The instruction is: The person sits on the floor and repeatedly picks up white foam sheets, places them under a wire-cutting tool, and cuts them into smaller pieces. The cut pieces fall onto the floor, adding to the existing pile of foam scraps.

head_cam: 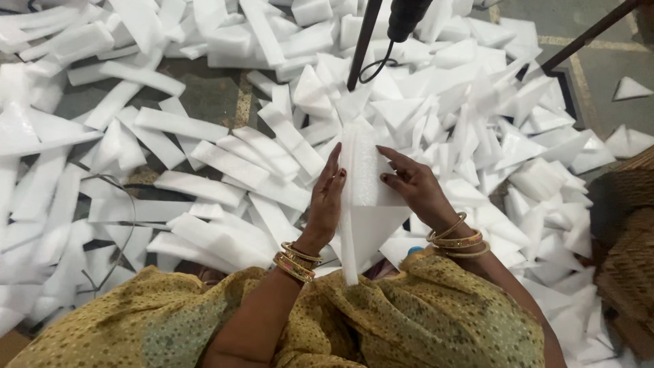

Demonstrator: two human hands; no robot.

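Two hands press a white foam sheet (pixel 364 197) between them, held upright on its edge just above the person's lap. The left hand (pixel 327 201) lies flat against the sheet's left face, fingers straight and pointing away from the body, palm touching the foam. The right hand (pixel 412 184) rests on the right face, fingers spread and slightly bent, fingertips touching the foam near its upper part. The sheet is folded or doubled, its lower end tapering to a point toward the yellow patterned garment (pixel 409 313). Gold bangles (pixel 296 260) ring both wrists. Foam strips (pixel 204 160) and triangular offcuts (pixel 518 146) cover the floor all around. A dark rod (pixel 363 41) with a black cable stands just beyond the sheet. Stacked brown material (pixel 630 225) sits at the right edge.
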